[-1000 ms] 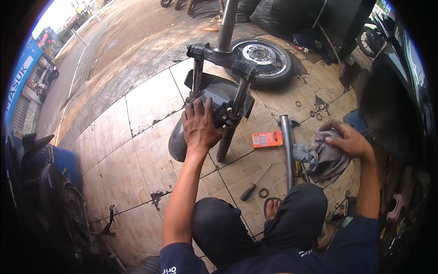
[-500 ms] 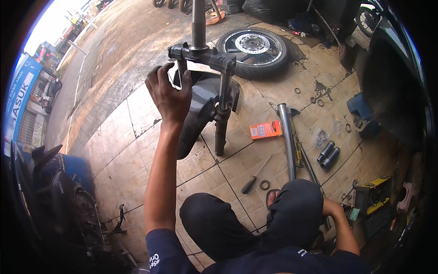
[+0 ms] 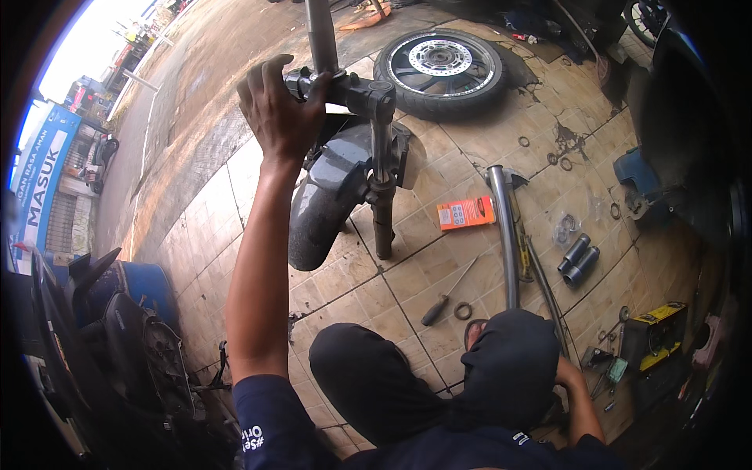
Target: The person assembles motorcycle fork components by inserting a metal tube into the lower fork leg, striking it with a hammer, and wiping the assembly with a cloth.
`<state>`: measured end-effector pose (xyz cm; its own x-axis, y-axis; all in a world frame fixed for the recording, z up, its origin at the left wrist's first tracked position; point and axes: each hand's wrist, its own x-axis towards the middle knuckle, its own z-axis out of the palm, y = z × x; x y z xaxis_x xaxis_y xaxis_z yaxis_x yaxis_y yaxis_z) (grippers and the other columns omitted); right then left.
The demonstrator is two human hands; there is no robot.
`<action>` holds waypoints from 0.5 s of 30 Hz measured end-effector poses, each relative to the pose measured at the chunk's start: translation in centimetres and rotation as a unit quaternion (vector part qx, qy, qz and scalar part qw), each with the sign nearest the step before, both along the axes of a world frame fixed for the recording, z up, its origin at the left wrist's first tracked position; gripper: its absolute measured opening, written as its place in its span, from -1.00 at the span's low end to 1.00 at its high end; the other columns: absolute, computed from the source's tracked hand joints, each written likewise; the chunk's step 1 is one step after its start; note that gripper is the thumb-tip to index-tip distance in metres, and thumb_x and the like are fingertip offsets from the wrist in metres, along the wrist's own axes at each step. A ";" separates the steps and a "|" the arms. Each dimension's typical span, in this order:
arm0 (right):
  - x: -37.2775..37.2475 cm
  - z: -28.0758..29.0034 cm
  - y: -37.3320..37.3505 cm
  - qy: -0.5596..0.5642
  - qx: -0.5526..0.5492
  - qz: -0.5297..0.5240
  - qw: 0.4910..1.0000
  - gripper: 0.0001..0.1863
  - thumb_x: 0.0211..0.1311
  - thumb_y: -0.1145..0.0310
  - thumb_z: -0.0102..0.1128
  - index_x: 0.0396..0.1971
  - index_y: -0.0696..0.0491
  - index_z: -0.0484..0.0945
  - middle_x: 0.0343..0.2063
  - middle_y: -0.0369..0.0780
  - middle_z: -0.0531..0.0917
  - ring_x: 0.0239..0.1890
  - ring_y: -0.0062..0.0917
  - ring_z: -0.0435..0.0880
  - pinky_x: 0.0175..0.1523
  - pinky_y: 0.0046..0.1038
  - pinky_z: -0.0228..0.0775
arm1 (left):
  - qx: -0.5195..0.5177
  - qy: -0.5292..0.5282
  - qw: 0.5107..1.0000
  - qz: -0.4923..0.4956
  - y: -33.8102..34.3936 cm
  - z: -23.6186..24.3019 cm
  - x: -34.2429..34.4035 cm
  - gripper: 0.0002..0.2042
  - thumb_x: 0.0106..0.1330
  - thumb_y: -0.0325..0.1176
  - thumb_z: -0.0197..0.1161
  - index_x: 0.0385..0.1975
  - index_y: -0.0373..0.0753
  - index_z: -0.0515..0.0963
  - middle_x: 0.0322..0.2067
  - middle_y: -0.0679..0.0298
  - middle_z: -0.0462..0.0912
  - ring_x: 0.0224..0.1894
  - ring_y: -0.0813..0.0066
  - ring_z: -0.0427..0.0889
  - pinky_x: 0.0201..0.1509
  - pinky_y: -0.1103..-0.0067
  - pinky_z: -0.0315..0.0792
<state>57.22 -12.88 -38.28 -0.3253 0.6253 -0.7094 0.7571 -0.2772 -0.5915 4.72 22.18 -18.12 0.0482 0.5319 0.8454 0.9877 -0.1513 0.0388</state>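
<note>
A motorcycle front fork (image 3: 382, 184) with a grey front fender (image 3: 329, 204) stands on the tiled floor in front of me, its steering stem (image 3: 319, 39) pointing up. My left hand (image 3: 276, 117) grips the left end of the fork's clamp, with the thumb near the stem and the fingers curling over the far side. The hand covers that end of the clamp. Beside my right knee, only the back and wrist of my right hand (image 3: 567, 371) show. The knee hides its fingers and anything they may hold. A bare metal fork tube (image 3: 505, 243) lies beyond that knee.
A wheel with a brake disc (image 3: 440, 70) lies flat behind the fork. Around the tube are an orange box (image 3: 467, 213), a screwdriver (image 3: 439, 307), a ring (image 3: 463, 311) and two dark sleeves (image 3: 577, 254). A black-yellow toolbox (image 3: 656, 333) stands right; dark motorcycle parts (image 3: 129, 337) fill the left.
My left hand has closed from beside the clamp onto its left end. The fork's top now leans further left. The view has shifted slightly; my right hand stays behind the knee.
</note>
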 end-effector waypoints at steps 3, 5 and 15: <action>-1.3 3.6 2.3 -0.068 -0.048 0.005 0.997 -0.63 0.12 0.28 0.28 -0.13 0.20 0.66 -0.22 0.12 0.71 -0.11 0.00 0.72 -0.06 -0.18 0.56 | 0.024 -0.323 0.946 -0.032 0.8 0.5 -0.9 -0.52 0.19 -0.08 0.45 -0.03 -0.26 0.51 -0.17 0.08 0.52 -0.01 0.11 0.48 0.12 0.25 0.35; 1.1 2.0 1.4 -0.071 0.005 0.022 0.997 -0.62 0.12 0.26 0.28 -0.14 0.21 0.67 -0.23 0.15 0.70 -0.15 0.00 0.74 -0.08 -0.17 0.57 | 0.037 -0.320 0.945 -0.055 0.1 0.6 -0.5 -0.61 0.23 -0.17 0.43 -0.11 -0.32 0.55 -0.18 0.04 0.54 -0.03 0.15 0.50 0.12 0.30 0.37; 5.0 5.3 4.5 -0.168 -0.002 0.136 0.976 -0.62 0.12 0.19 0.28 -0.12 0.10 0.70 -0.16 0.09 0.71 -0.01 -0.03 0.69 0.05 -0.21 0.54 | -0.214 -0.374 0.900 -0.059 -12.5 -7.5 -7.2 -0.14 0.25 -0.33 0.43 0.53 -0.02 0.09 0.30 0.01 0.27 0.22 0.11 0.49 0.27 0.22 0.47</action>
<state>62.18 -8.38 -32.94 -0.2278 0.5453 -0.8067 0.9539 -0.0412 -0.2973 -2.49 9.64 -25.58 -0.3714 0.8458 0.3831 0.6387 -0.0668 0.7665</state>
